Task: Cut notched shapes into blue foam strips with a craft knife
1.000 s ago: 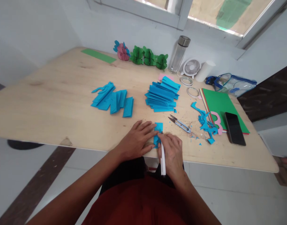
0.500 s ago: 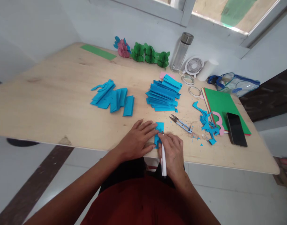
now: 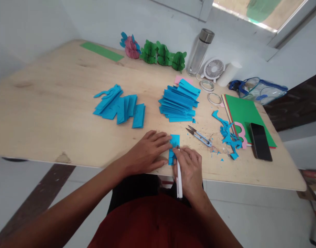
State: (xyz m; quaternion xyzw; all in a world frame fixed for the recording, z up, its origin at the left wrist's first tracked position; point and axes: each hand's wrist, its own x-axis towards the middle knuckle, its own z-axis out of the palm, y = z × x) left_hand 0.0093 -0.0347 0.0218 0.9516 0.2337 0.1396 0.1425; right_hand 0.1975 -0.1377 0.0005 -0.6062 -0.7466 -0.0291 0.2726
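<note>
A small piece of folded blue paper (image 3: 175, 139) lies near the front edge of the table, partly covered by both hands. My left hand (image 3: 150, 151) rests flat on the tabletop with its fingers stretched out, the fingertips touching the paper's left side. In my right hand (image 3: 189, 165) is a white pen (image 3: 179, 181), its tip down on the blue paper. Dark lines show faintly on that paper. Just beyond the right hand lie small thread snips (image 3: 199, 136), their blades pointing to the back left.
Folded blue strips (image 3: 178, 101) and more blue pieces (image 3: 122, 106) lie beyond my hands. On the right are blue scraps (image 3: 227, 134), a pink paper shape (image 3: 241, 135), green sheets (image 3: 243, 113) and a phone (image 3: 261, 142). A bottle (image 3: 200, 51) and fan (image 3: 213, 69) stand behind.
The view has shifted slightly. Both hands stay at the blue paper, and the pen has moved only a little over it.
</note>
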